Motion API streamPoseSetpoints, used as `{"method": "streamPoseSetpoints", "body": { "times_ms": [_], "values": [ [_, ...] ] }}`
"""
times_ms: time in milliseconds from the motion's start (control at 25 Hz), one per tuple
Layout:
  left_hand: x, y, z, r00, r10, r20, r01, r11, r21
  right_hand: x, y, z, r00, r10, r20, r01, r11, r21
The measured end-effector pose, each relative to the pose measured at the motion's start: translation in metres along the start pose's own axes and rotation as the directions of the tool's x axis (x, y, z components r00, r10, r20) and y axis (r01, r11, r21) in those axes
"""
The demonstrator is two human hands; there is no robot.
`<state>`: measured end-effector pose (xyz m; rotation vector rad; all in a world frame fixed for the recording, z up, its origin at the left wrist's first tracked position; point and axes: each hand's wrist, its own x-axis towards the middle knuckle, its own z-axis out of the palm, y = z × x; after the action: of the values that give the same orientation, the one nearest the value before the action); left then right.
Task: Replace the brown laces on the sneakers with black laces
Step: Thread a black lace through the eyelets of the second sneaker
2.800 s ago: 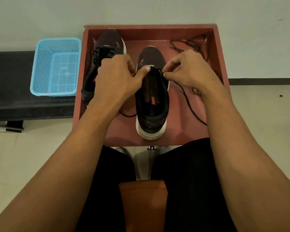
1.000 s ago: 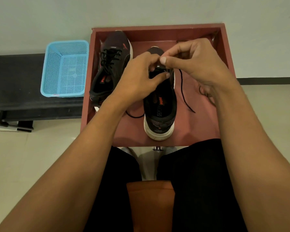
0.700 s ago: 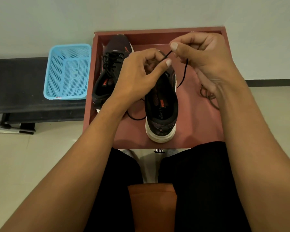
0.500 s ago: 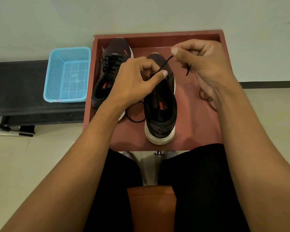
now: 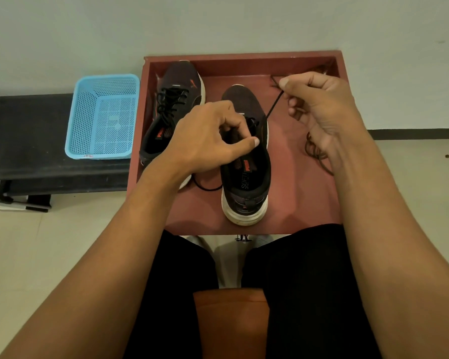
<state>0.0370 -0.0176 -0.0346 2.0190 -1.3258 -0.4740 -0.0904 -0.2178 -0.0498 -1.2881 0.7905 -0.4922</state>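
Left hand [image 5: 210, 137] is curled onto the eyelet area of the sneaker [image 5: 246, 177] in the tray [image 5: 296, 193]. The black lace [image 5: 273, 105] slants taut up and right from there, pinched in the right hand [image 5: 322, 107], so that's the closer one.

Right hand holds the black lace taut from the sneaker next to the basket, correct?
No. The head view shows the right hand holding the black lace taut from the middle sneaker in the tray; the laced sneaker is the one next to the basket.
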Motion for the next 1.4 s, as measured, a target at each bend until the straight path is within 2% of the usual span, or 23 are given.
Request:
{"method": "streamPoseSetpoints", "body": {
  "times_ms": [120, 200, 320, 360, 440, 520, 560, 720, 800, 920, 1040, 1120, 1280, 1400],
  "values": [
    [-0.004, 0.001, -0.001, 0.994, 0.045, 0.099, -0.055, 0.993, 0.102, 0.001, 0.002, 0.002, 0.999, 0.016, -0.051, -0.016, 1.0, 0.012],
    [-0.005, 0.002, 0.0, 0.984, 0.081, 0.157, -0.103, 0.984, 0.142, 0.002, 0.003, 0.004, 0.998, -0.009, -0.064, 0.006, 0.999, -0.043],
    [-0.005, 0.003, 0.003, 0.979, 0.102, 0.176, -0.133, 0.976, 0.171, 0.0, 0.004, 0.012, 0.999, -0.034, 0.027, 0.037, 0.988, -0.148],
    [-0.005, 0.002, 0.003, 0.986, 0.091, 0.139, -0.11, 0.984, 0.139, -0.001, 0.003, 0.014, 0.997, -0.024, 0.07, 0.033, 0.99, -0.139],
    [-0.003, -0.004, 0.0, 0.998, 0.005, -0.061, -0.003, 0.999, 0.038, -0.002, 0.0, 0.015, 0.99, -0.011, 0.141, 0.024, 0.995, -0.093],
    [0.0, -0.012, -0.005, 0.955, -0.142, -0.261, 0.147, 0.989, -0.002, -0.003, -0.001, 0.016, 0.981, -0.036, 0.19, 0.05, 0.996, -0.07],
    [0.001, -0.014, -0.007, 0.933, -0.211, -0.291, 0.222, 0.975, 0.005, -0.004, -0.002, 0.017, 0.976, -0.055, 0.211, 0.07, 0.996, -0.063],
    [-0.002, -0.01, 0.001, 0.918, -0.355, -0.178, 0.363, 0.932, 0.012, -0.01, -0.004, 0.022, 0.956, -0.074, 0.284, 0.086, 0.996, -0.029],
    [-0.002, -0.009, 0.004, 0.901, -0.409, -0.143, 0.41, 0.912, -0.023, -0.011, -0.005, 0.024, 0.945, -0.065, 0.32, 0.115, 0.984, -0.139],
    [-0.001, -0.011, 0.006, 0.881, -0.455, -0.133, 0.453, 0.89, -0.047, -0.012, -0.003, 0.025, 0.933, -0.078, 0.35, 0.221, 0.894, -0.389],
    [-0.002, -0.011, 0.004, 0.862, -0.485, -0.147, 0.481, 0.874, -0.061, -0.011, -0.003, 0.027, 0.937, -0.094, 0.336, 0.27, 0.807, -0.526],
    [-0.002, -0.011, 0.002, 0.857, -0.494, -0.146, 0.49, 0.869, -0.067, -0.011, -0.003, 0.032, 0.922, -0.108, 0.372, 0.336, 0.701, -0.629],
    [-0.002, -0.01, 0.002, 0.856, -0.494, -0.153, 0.49, 0.869, -0.068, -0.012, -0.004, 0.046, 0.908, -0.11, 0.404, 0.402, 0.503, -0.765],
    [-0.002, -0.009, 0.002, 0.856, -0.494, -0.15, 0.488, 0.869, -0.08, -0.013, -0.004, 0.054, 0.917, -0.091, 0.387, 0.386, 0.44, -0.811]
  ]
}}
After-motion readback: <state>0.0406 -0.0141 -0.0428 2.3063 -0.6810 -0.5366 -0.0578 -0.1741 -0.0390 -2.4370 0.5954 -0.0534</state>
